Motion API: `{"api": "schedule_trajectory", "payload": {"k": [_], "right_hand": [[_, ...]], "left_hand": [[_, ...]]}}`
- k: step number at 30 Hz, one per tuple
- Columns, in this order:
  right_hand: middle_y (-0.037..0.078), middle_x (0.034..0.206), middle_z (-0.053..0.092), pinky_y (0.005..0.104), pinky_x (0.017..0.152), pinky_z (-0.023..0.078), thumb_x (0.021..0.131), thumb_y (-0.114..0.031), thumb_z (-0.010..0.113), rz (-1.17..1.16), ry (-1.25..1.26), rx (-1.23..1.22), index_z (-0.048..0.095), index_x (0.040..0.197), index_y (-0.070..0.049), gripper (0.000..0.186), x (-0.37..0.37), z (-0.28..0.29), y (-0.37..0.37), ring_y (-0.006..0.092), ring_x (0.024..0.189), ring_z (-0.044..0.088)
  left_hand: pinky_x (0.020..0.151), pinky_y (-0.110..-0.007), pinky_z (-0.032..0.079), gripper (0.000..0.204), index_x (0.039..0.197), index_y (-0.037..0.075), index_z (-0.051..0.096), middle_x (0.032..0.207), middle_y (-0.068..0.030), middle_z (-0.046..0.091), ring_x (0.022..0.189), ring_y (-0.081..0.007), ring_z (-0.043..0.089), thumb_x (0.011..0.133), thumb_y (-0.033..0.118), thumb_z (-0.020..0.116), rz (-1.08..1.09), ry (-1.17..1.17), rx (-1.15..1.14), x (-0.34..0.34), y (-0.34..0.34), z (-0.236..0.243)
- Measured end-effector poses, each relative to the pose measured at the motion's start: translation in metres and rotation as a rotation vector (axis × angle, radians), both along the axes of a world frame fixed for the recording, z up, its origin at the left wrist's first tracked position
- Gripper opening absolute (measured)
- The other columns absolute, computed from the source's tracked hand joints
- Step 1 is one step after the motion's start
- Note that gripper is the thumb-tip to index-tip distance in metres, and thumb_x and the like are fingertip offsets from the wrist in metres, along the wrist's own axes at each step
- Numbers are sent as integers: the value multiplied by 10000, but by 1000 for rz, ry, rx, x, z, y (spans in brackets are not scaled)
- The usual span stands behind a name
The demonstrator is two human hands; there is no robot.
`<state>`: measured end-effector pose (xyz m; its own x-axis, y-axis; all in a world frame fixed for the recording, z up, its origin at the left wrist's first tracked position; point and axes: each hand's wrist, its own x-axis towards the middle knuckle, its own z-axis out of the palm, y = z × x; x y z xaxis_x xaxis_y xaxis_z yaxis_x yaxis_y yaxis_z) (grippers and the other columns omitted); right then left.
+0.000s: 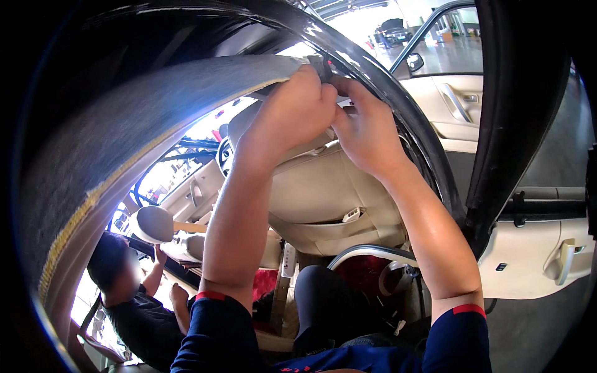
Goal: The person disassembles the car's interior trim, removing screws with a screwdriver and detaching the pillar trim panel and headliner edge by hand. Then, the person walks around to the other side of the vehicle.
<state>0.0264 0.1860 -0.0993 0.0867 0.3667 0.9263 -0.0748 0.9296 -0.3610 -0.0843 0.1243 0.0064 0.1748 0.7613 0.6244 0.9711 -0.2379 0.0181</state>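
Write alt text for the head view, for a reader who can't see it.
A person's left hand and right hand work close together where a grey roof lining meets a car's black door frame; what the fingers grip is hidden. Below them is a beige seat back, with another person at lower left.

- Roof lining (155, 105): mottled grey; raw edge (87, 205) yellow.
- Door frame (376, 81): glossy black.
- Seat back (336, 193): plain beige.
- Front door panel (454, 102): beige.
- Carpet (367, 273): dark red.
- Wearer's sleeves (460, 342): navy, red cuff bands.
- Co-worker's shirt (140, 336): black.
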Motion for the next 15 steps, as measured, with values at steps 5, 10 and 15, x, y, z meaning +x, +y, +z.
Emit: {"api": "schedule_trajectory", "payload": {"k": [5,10,15], "right_hand": [[278,1223,673,467,967,535,920,-56,642,-7,-40,40,542,1395,23,492,1,-2,3,457,1128,650],[279,1341,619,456,1029,509,913,-53,649,-95,-52,169,515,1416,58,533,-7,-6,12,445,1210,613],[219,1399,611,395,1035,497,940,-91,656,-20,-144,14,431,1521,-21,626,-7,-1,-1,334,1237,624]], "left_hand": [[863,-564,500,369,1038,-90,589,979,-375,655,981,-544,637,974,262,498,-28,9,132,1,8,-7],[866,-547,503,396,989,-89,591,984,-362,659,981,-527,643,979,295,498,9,36,132,-4,11,-4],[784,-462,542,297,1023,-54,614,897,-229,663,891,-373,676,940,226,563,-46,580,295,-31,24,0]]}}
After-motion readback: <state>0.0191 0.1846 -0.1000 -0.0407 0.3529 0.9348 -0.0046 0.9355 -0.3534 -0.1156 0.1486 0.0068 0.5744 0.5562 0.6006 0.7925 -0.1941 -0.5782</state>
